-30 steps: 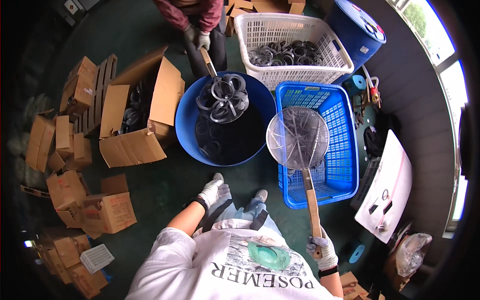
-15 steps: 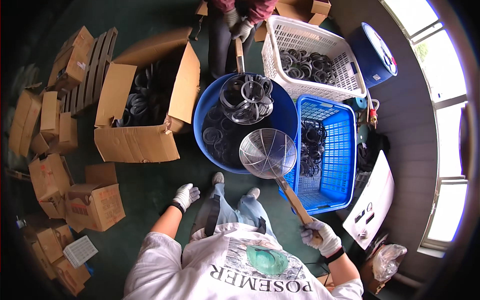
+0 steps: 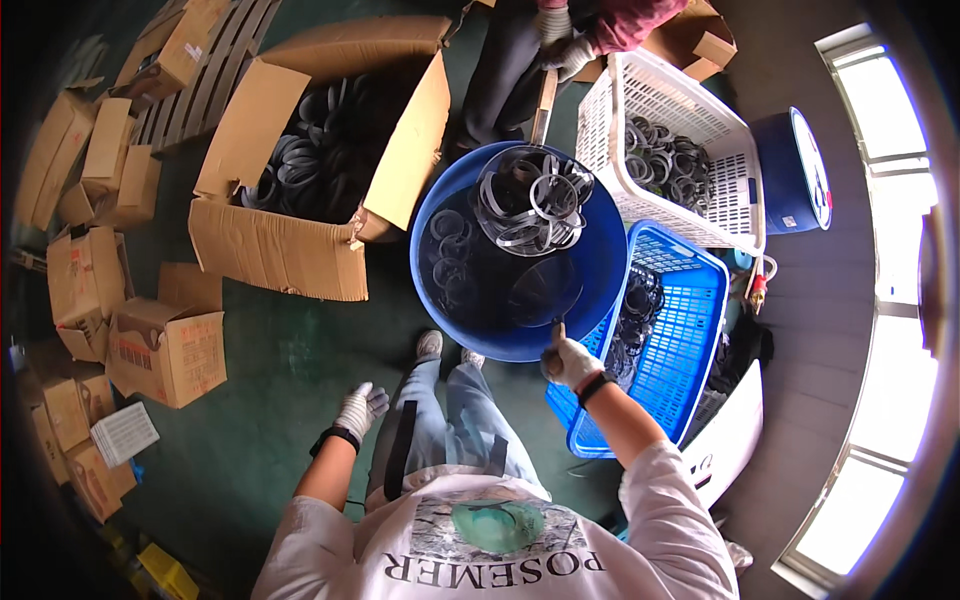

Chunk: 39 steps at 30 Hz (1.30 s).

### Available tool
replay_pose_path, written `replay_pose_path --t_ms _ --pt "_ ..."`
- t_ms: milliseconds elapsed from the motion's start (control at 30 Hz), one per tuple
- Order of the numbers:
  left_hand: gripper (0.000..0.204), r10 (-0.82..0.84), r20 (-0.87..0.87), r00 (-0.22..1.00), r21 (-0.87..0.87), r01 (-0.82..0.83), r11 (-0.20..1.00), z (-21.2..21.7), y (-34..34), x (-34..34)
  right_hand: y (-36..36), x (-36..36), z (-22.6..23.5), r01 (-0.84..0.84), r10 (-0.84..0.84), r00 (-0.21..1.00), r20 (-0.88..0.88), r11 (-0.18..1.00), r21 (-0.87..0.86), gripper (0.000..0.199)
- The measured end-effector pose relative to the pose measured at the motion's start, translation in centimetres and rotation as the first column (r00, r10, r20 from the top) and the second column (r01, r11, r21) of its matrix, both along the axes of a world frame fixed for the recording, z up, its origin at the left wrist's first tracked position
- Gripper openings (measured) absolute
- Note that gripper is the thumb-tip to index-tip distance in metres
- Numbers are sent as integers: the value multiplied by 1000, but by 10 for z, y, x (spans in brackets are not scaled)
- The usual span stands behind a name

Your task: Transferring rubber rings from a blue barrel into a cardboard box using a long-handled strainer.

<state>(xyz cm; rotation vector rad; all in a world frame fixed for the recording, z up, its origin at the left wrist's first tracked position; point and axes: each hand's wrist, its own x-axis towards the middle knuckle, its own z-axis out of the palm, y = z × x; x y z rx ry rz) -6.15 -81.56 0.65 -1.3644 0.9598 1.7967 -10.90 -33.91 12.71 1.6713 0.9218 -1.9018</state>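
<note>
My right hand (image 3: 571,362), in a white knit glove, is closed around the wooden handle of a wire-mesh skimmer (image 3: 546,292). The skimmer's bowl is dipped in the dark liquid of the round blue tub (image 3: 428,305) and shows only dimly. Off to the left, my gloved left hand (image 3: 361,408) hangs over the floor, holding nothing, its fingers loosely apart. Black rings (image 3: 453,250) lie in the liquid on the tub's left side. Across the tub, a co-worker's gloved hands (image 3: 567,52) grip a second skimmer (image 3: 540,138), its basket heaped with black rings (image 3: 553,197).
An open cardboard box (image 3: 275,245) of black rings stands left of the tub. On the right are a white crate (image 3: 737,205) and a blue crate (image 3: 690,310), both holding rings. Behind the white crate stands a blue drum (image 3: 785,170). More cartons (image 3: 165,350) line the far left.
My right hand has moved forward and left, lowering the skimmer's bowl from above the tub into the liquid. The view has shifted. The co-worker's loaded skimmer remains over the tub.
</note>
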Motion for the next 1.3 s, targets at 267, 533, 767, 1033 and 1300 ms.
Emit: replay_pose_path --t_ms 267,533,767,1033,1300 --pt "14 -134 -60 989 88 138 986 56 93 -28 85 -36 -143 338 -355 925 133 931 137 18" --pt "20 39 -58 998 202 -27 979 117 112 -52 5 -14 -221 -67 57 977 204 997 47 15" --pt "24 -287 -128 949 70 298 952 102 106 36 100 41 -284 149 -71 962 264 946 -287 19" --pt "32 -987 160 -21 -184 982 -51 189 -85 302 95 -20 -212 -738 726 641 252 492 461 38" --pt "25 -976 154 -152 305 947 -99 345 -132 319 65 -54 -236 -803 848 509 151 403 440 48"
